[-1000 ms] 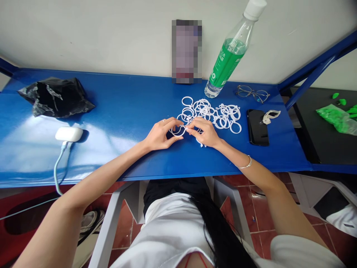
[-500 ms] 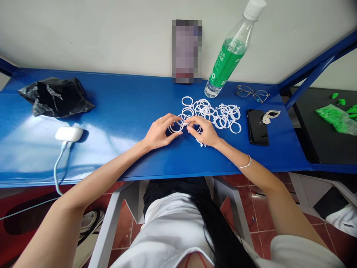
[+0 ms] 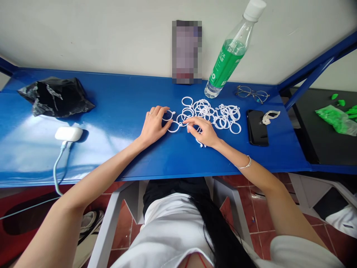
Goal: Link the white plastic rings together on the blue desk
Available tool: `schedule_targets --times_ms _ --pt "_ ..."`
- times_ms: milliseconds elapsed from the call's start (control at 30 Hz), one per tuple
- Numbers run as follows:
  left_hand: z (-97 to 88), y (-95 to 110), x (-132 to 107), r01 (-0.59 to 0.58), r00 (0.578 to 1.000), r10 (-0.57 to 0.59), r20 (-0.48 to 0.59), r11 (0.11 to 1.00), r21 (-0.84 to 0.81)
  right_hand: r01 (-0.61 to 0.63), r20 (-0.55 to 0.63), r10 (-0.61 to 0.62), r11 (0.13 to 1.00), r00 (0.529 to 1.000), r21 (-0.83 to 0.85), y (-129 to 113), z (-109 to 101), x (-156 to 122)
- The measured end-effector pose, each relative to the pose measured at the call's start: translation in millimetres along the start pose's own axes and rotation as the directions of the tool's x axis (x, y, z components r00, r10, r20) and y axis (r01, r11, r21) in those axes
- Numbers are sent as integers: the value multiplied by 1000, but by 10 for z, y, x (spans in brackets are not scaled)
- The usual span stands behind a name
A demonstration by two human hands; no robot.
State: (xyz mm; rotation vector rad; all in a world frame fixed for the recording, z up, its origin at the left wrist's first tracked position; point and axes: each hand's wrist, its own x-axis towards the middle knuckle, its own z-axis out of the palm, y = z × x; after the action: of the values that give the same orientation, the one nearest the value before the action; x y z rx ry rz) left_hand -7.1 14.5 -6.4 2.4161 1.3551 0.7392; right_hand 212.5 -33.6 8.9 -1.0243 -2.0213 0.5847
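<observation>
White rings (image 3: 205, 110) overlap on the surface (image 3: 125, 98), right of the left hand (image 3: 153, 124) and partly beneath the right hand (image 3: 205, 131), both curled, grip unclear, so tugging one might snag its neighbours.

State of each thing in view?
Left hand: curved at white rings; grip unclear
Right hand: curled at white rings; grip unclear
White rings: loosely heaped
Bottle: capped, standing
White case: closed, cable plugged in
Black phone: lying flat
Glasses: lying down
Black bag: crumpled
Clear bag: holding green pieces
Pixelated object: upright
</observation>
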Motion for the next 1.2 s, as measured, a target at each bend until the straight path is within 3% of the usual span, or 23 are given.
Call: schedule_targets --times_ms 267,567,1200 --pt "5 22 -21 -74 995 74 -66 997 8 1 -1 -1 999 1000 -40 3 9 1" --pt "-55 152 -56 -209 975 206 79 978 24 -6 -7 6 998 1000 -57 -10 8 -1" --pt "-34 108 -51 -166 983 160 90 984 64 -10 7 11 998 1000 -68 -15 8 -2"
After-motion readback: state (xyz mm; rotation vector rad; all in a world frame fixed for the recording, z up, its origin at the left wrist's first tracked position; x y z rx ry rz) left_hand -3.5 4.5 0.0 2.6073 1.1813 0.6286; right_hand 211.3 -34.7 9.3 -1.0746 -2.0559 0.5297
